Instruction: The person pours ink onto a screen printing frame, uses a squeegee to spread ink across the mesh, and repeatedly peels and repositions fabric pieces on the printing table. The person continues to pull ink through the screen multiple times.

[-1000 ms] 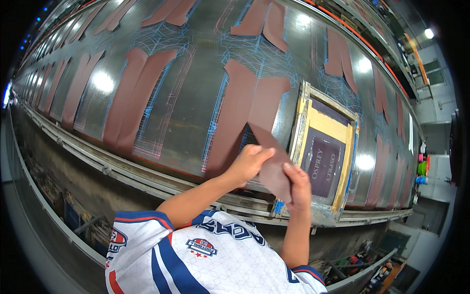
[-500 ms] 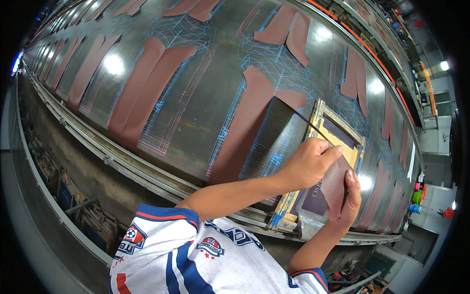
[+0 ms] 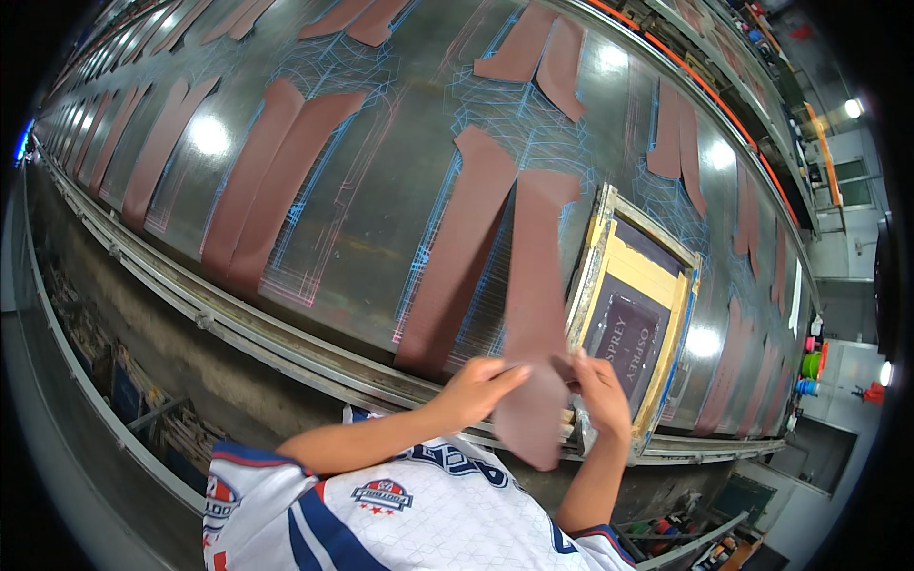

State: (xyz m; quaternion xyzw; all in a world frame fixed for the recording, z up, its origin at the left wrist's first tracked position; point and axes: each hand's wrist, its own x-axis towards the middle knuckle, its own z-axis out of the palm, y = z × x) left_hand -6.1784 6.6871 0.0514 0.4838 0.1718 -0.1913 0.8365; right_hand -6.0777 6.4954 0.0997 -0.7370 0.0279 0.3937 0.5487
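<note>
Hanging past the near edge of the desk [image 3: 371, 219], the lower end of a long brown panel [image 3: 535, 276] is held up between two hands. The left forearm is brought in from the left, laid almost level and tilted slightly upward toward the wrist, with the elbow bent outward. By the left hand [image 3: 476, 390], the panel's left edge is pinched; the fingers are closed narrowly on it, and the thumb is pointed to the right. The right forearm is raised steeply from below, and the right hand [image 3: 602, 390] is tipped up and inward. The panel's right edge is pinched between its fingers, which are partly hidden. The panel's rounded end is let down below the hands, while its upper end is rested on the desk, beside the upper end of a second brown panel [image 3: 462, 247]. Between the two, a wedge-shaped gap is opened toward the near edge, where blue lines [image 3: 484, 303] are exposed. At the near edge, to the right of the held panel, a wooden frame [image 3: 592, 262] lined with yellow strips [image 3: 636, 259] is laid. Farther left, another pair of brown panels [image 3: 305, 157] is spread, and a metal rail [image 3: 205, 321] is fixed along the near edge.
</note>
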